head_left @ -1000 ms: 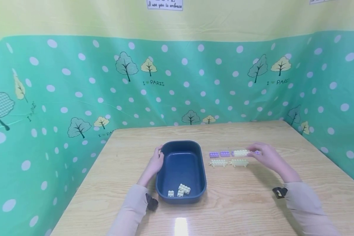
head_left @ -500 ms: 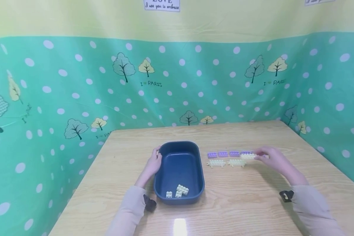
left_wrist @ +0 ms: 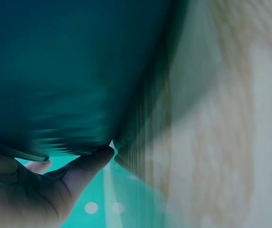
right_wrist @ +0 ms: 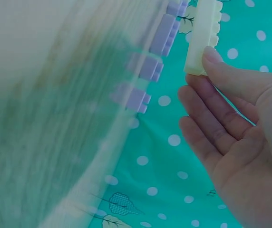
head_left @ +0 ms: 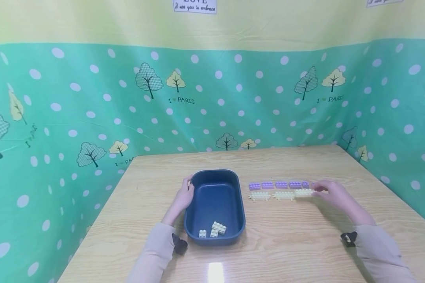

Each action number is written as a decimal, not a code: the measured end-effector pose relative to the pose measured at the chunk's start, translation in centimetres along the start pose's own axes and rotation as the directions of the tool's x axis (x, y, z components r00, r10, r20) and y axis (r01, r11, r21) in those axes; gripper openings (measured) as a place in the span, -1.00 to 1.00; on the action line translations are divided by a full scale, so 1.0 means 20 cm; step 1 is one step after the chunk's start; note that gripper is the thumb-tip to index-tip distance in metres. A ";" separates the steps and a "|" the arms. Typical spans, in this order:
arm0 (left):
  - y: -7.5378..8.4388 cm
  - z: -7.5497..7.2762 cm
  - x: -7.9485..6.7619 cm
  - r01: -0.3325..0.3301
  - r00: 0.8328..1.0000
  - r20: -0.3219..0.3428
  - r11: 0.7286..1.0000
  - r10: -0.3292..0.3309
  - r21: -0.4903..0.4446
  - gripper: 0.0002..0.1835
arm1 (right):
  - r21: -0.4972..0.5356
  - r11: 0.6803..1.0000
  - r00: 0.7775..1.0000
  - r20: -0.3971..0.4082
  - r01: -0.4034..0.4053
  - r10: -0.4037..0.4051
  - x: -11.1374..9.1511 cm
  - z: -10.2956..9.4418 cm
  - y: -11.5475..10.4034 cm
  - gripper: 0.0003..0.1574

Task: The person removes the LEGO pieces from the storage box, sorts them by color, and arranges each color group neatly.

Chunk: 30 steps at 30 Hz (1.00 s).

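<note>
My left hand (head_left: 185, 195) grips the left wall of a dark blue bin (head_left: 242, 214); in the left wrist view its thumb (left_wrist: 86, 166) lies along the outer wall. In the bin's near end sit several pale bricks (head_left: 219, 226). My right hand (head_left: 331, 192) pinches one end of a long cream building brick (head_left: 303, 192) between thumb and fingers. In the right wrist view this brick (right_wrist: 201, 40) appears above the tabletop. It lines up with the right end of a front row of two cream bricks with small side pegs (head_left: 260, 195).
Behind the cream row runs a row of several purple bricks (head_left: 267, 185). Both rows lie right of the bin on a wooden table (head_left: 287, 243). A green dotted curtain (head_left: 212, 98) hangs behind the table and along both sides.
My right hand has carried the cream brick rightward and toward me, from over the purple row to the end of the cream row. My left hand stays on the bin.
</note>
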<state>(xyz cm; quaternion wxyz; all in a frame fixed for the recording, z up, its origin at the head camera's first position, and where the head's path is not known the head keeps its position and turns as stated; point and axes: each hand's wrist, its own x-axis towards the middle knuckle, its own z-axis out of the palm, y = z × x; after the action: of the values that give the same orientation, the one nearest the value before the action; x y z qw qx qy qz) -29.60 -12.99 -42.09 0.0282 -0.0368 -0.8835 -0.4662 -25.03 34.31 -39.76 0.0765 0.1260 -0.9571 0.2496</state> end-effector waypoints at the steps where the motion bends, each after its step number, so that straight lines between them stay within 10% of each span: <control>1: 0.00 0.00 0.00 0.002 1.000 -0.002 1.000 -0.002 -0.003 -0.51 | 0.001 1.000 1.000 -0.003 -0.001 0.001 0.00 0.00 0.01 -0.64; 30: -0.02 0.01 0.00 -0.001 1.000 0.012 1.000 0.001 -0.007 -0.52 | -0.059 0.995 0.995 0.061 -0.080 0.084 0.03 0.03 0.09 -0.73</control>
<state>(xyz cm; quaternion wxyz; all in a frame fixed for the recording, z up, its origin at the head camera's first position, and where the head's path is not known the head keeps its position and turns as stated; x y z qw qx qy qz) -29.62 -13.07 -42.45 0.0230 -0.0402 -0.8819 -0.4692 -26.06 35.42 -40.90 0.0391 0.0923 -0.9700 0.2215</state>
